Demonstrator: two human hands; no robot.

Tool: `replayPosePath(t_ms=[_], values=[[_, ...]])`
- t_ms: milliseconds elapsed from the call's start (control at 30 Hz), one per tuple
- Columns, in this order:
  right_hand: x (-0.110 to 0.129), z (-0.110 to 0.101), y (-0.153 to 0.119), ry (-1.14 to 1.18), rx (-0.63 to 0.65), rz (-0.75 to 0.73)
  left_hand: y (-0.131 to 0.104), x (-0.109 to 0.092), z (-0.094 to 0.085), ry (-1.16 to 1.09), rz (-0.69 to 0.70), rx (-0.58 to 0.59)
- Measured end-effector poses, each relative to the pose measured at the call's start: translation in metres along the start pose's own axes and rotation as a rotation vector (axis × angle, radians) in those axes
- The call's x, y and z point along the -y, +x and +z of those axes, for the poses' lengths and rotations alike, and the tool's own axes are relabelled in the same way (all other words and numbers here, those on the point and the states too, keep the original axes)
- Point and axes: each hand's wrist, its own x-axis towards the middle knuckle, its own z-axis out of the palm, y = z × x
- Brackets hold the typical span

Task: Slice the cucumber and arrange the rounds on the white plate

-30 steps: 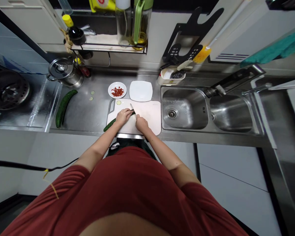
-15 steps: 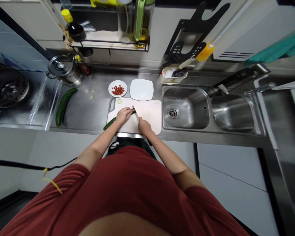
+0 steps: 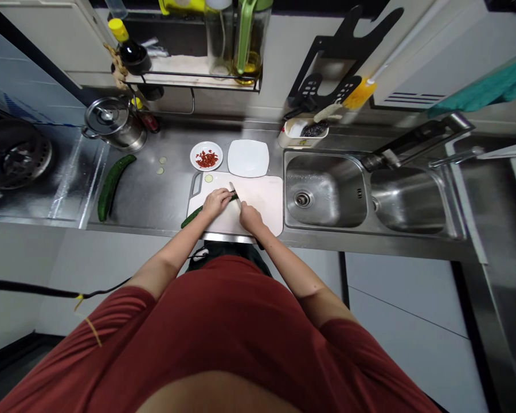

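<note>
A cucumber (image 3: 191, 217) lies slantwise on the white cutting board (image 3: 266, 201), its near end at the board's left front. My left hand (image 3: 217, 202) is closed over its far part, fingertips close to the cut end. My right hand (image 3: 251, 219) grips a knife (image 3: 235, 194), whose blade points away from me and sits at the cucumber's right end, by my left fingertips. Whether the edge is in the flesh is too small to tell. One round cucumber slice (image 3: 208, 178) rests near the board's handle slot.
Behind the board stand a white plate (image 3: 248, 159) and a dish of chopped red pieces (image 3: 207, 156). Another cucumber (image 3: 112, 186), two end pieces (image 3: 161, 165) and a lidded pot (image 3: 112, 123) are to the left. A double sink (image 3: 327, 192) adjoins the board's right side.
The knife and my right hand have shifted slightly to the left, towards my left fingertips. My left hand keeps its place on the cucumber.
</note>
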Motion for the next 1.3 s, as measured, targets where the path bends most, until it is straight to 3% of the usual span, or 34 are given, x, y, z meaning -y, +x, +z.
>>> replayPosePath(t_ms=[367, 767, 1300], values=[[0.007, -0.003, 0.013, 0.020, -0.035, -0.012, 0.000, 0.002, 0.001, -0.011, 0.006, -0.010], [-0.002, 0.010, -0.012, -0.001, 0.008, 0.037, 0.000, 0.002, 0.001, -0.010, 0.005, -0.005], [0.006, 0.004, 0.012, 0.012, -0.029, 0.005, 0.000, 0.000, 0.002, -0.015, -0.007, -0.009]])
